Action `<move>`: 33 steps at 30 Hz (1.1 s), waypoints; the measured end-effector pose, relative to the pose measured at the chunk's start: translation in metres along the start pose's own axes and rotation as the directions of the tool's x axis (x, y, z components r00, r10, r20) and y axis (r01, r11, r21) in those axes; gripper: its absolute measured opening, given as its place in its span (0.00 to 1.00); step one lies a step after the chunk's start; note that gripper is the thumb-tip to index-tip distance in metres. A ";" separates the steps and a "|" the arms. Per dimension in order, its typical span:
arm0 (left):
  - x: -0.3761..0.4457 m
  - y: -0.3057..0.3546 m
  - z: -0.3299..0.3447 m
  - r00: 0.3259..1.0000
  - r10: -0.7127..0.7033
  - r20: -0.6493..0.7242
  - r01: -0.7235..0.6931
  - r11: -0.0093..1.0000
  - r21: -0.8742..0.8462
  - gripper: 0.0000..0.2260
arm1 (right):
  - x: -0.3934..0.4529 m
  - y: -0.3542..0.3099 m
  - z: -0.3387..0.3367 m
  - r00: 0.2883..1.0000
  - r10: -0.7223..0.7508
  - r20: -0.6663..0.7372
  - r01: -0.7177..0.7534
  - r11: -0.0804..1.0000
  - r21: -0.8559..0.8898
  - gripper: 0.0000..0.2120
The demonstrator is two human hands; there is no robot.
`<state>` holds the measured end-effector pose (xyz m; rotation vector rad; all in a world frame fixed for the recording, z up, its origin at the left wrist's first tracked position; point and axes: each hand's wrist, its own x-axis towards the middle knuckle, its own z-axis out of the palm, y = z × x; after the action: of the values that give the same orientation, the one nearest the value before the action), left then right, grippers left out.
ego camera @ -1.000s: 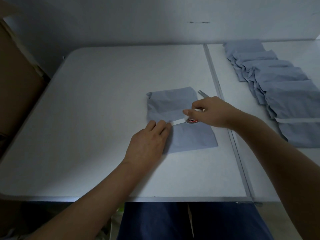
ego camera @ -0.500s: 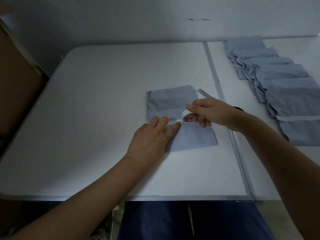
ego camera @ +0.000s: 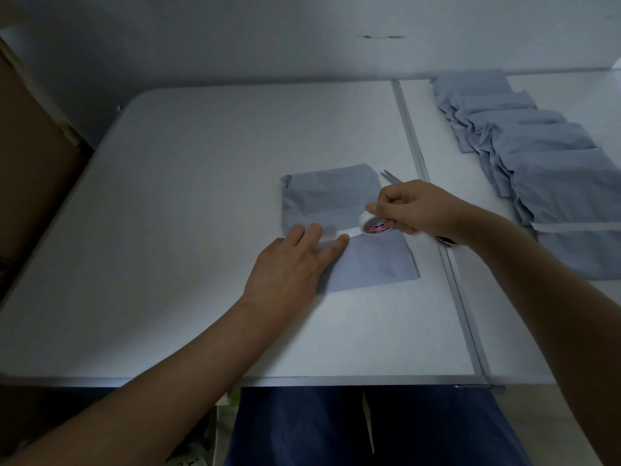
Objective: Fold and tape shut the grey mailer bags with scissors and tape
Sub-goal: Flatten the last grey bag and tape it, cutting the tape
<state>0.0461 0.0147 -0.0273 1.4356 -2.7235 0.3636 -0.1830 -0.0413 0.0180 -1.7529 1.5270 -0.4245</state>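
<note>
A folded grey mailer bag [ego camera: 339,200] lies flat on the white table [ego camera: 201,196]. My left hand [ego camera: 292,267] presses straight fingers on the bag's left part, over the end of a white tape strip [ego camera: 349,233]. My right hand [ego camera: 416,210] grips the white tape roll [ego camera: 373,225] just above the bag, with the strip stretched from the roll to my left fingers. The tips of the scissors [ego camera: 389,176] poke out behind my right hand; the rest is hidden.
A row of overlapping grey mailer bags [ego camera: 537,163] lies on the right table half, the nearest one crossed by a white tape strip [ego camera: 578,227]. A metal seam [ego camera: 416,156] divides the table. A brown cardboard box [ego camera: 30,156] stands at the left.
My right hand has lifted and turned the tape roll slightly, showing its red label. My left fingers shifted a little along the strip on the bag.
</note>
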 end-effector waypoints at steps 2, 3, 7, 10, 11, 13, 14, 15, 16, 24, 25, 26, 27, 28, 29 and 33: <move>0.000 0.000 0.000 1.000 -0.009 0.011 0.009 1.000 0.009 0.34 | -0.001 -0.001 -0.001 1.000 -0.001 -0.014 0.000 0.998 -0.060 0.18; 0.000 -0.001 0.000 1.000 -0.018 0.013 0.018 1.000 0.016 0.34 | -0.002 -0.002 -0.002 1.000 -0.003 -0.018 0.001 0.996 -0.086 0.17; 0.000 0.002 -0.004 0.995 -0.034 0.093 0.033 0.999 0.006 0.33 | -0.007 -0.006 -0.006 1.000 -0.017 -0.021 0.013 0.989 -0.150 0.17; -0.001 0.002 -0.005 0.994 -0.041 0.102 0.041 0.999 -0.002 0.33 | -0.008 -0.006 -0.008 0.999 -0.025 -0.024 0.020 0.981 -0.194 0.17; -0.001 0.002 -0.005 0.994 -0.044 0.104 0.044 0.999 0.000 0.33 | -0.007 -0.005 -0.009 0.999 -0.024 -0.025 0.018 0.977 -0.213 0.18; -0.001 0.002 -0.004 0.994 -0.047 0.096 0.048 0.999 -0.015 0.33 | -0.007 -0.003 -0.010 0.999 -0.016 -0.030 0.009 0.969 -0.247 0.18; -0.001 0.002 -0.005 0.994 -0.043 0.097 0.045 0.999 -0.025 0.33 | -0.007 -0.003 -0.010 0.999 -0.014 -0.032 0.005 0.966 -0.259 0.18; -0.001 0.003 -0.006 0.994 -0.046 0.101 0.049 0.998 -0.034 0.33 | -0.008 -0.002 -0.011 0.999 -0.012 -0.033 0.003 0.963 -0.271 0.18; -0.001 0.004 -0.006 0.992 -0.048 0.113 0.053 0.998 -0.038 0.33 | -0.008 -0.002 -0.012 0.999 -0.011 -0.034 0.001 0.959 -0.283 0.18; 0.000 0.004 -0.007 0.992 -0.044 0.114 0.052 0.997 -0.064 0.32 | -0.009 -0.004 -0.012 0.998 -0.009 -0.067 -0.016 0.933 -0.358 0.16; 0.001 0.004 -0.009 0.991 -0.042 0.127 0.050 0.997 -0.060 0.32 | -0.009 -0.004 -0.011 0.997 -0.014 -0.072 -0.012 0.934 -0.357 0.16; 0.002 0.005 -0.011 0.990 -0.039 0.137 0.048 0.997 -0.061 0.31 | -0.009 -0.004 -0.011 0.997 -0.022 -0.073 -0.006 0.935 -0.355 0.16; 0.004 0.005 -0.013 0.989 -0.034 0.144 0.044 0.997 -0.062 0.31 | -0.009 -0.005 -0.010 0.997 -0.029 -0.072 0.002 0.935 -0.355 0.15; 0.006 0.004 -0.014 0.989 -0.029 0.145 0.039 0.997 -0.067 0.30 | -0.010 -0.006 -0.010 0.997 -0.034 -0.071 0.007 0.935 -0.355 0.15; 0.008 0.002 -0.016 0.991 -0.028 0.127 0.039 0.996 -0.083 0.29 | -0.010 -0.006 -0.010 0.997 -0.036 -0.071 0.009 0.937 -0.348 0.14; 0.022 0.007 -0.013 1.000 0.008 -0.005 -0.009 0.974 -0.227 0.13 | -0.012 -0.005 -0.010 0.997 -0.028 -0.073 0.003 0.946 -0.324 0.15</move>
<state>0.0265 0.0034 -0.0125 1.3609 -2.6633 0.0513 -0.1892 -0.0328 0.0306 -2.0201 1.7153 -0.2598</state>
